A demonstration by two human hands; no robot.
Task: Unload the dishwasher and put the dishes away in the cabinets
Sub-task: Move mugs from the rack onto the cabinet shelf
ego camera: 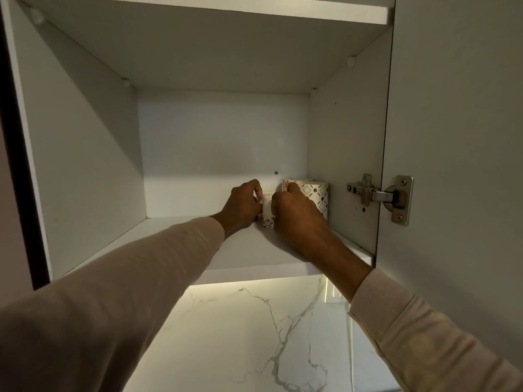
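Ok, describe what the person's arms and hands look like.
Both arms wear long beige knit sleeves: the left sleeve looks smooth, and the right sleeve ends in a ribbed cuff. The left hand and right hand are bare, with no gloves, rings or watch visible.

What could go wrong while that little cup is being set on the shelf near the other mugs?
1. The left hand and right hand both grip the small cup close to the patterned mugs; a push to the right could knock them together and chip one.
2. The right hand covers the gap between cup and mugs, so clearance is hard to judge.
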